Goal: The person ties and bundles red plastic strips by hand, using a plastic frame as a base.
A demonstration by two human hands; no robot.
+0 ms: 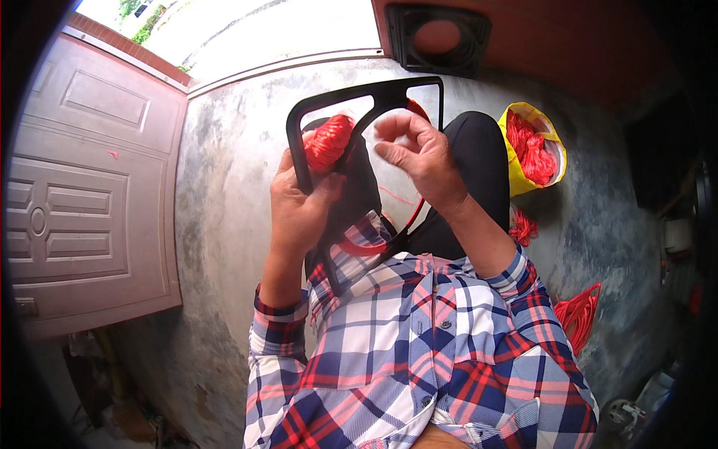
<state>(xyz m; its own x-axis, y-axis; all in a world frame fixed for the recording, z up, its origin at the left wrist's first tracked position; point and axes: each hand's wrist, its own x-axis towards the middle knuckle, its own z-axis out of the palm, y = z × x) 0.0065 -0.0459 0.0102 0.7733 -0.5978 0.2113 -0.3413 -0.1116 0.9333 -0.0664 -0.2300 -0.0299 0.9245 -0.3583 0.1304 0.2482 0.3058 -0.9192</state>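
A black square frame [301,142] with a large round opening rests tilted over my lap. My left hand [301,206] grips its left side, thumb in front and fingers behind. Just above that thumb, a thick bundle of red cord [329,144] lies against the frame's left bar. Red strands also run along the lower and right parts of the round rim. My right hand [425,157] is raised at the upper right of the opening, its fingers curled toward the thumb. Whatever they pinch, if anything, is too small to make out.
A yellow bag [514,161] full of red cord [532,150] stands beyond my right knee. Loose red cord [577,318] lies on the floor at my right. A similar black frame [479,37] leans at the back wall. A panelled door [97,179] stands at left.
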